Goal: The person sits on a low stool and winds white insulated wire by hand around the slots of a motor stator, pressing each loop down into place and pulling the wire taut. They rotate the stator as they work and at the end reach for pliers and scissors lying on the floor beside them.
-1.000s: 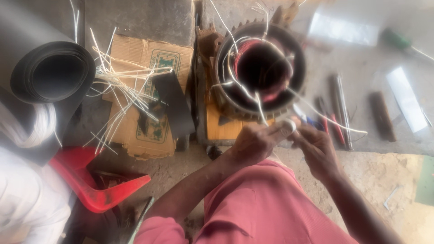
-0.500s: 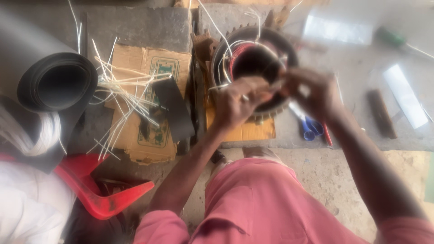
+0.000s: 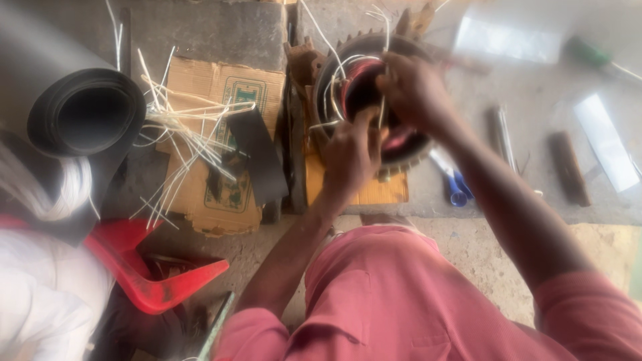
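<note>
From the head camera, looking down past my pink sleeves, both my hands are on the round toothed motor stator (image 3: 401,144) that stands on an orange board (image 3: 354,184) straight in front of me. My left hand (image 3: 351,150) sits at its near rim, fingers curled together; what they pinch I cannot tell, since the knuckles hide the tips. My right hand (image 3: 411,90) lies over the top of the opening, fingers bunched around thin white strips (image 3: 328,100) that stick up out of the reddish copper winding (image 3: 364,73) inside the core.

To the left of my left hand lies flattened cardboard (image 3: 207,134) with a loose scatter of pale thin sticks (image 3: 180,130) and a dark flat strip (image 3: 257,157) across it. Further left, a big roll of black sheet (image 3: 87,117) rests with its open end toward me, and nearer me on that side is a red plastic piece (image 3: 157,281).

To the right of my right hand, on the grey floor (image 3: 521,194), lie a blue-handled tool (image 3: 455,187), a couple of metal rods (image 3: 501,134), a brown bar (image 3: 568,167) and clear plastic sheets (image 3: 605,140), all apart from my hands.
</note>
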Available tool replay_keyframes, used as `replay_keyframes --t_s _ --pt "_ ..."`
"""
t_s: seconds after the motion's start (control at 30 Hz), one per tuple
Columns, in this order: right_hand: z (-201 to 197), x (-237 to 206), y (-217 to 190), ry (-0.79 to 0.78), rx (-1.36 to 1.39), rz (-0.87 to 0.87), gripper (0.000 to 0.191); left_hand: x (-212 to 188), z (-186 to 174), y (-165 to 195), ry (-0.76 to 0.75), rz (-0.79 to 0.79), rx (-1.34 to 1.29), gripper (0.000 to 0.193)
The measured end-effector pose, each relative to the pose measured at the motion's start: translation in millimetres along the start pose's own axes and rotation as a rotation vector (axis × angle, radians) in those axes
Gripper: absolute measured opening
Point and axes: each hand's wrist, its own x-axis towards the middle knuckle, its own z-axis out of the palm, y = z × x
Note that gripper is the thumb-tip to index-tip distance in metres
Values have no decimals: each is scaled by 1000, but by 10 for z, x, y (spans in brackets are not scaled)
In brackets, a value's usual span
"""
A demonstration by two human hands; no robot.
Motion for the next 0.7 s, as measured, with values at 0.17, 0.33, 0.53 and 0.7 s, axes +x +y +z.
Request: replay_keyframes --t_s 0.17,0.33,0.53,0.7 --pt "253 483 77 -445 -323 51 32 -154 112 4 197 142 22 40" --pt "468 631 112 -622 -420 102 31 -196 145 -116 236 102 167 16" --pt "477 645 99 -721 -449 119 31 -143 79 -71 268 109 33 38" --pt "481 605 130 -790 -472 141 30 -154 88 -71 228 135 -35 30"
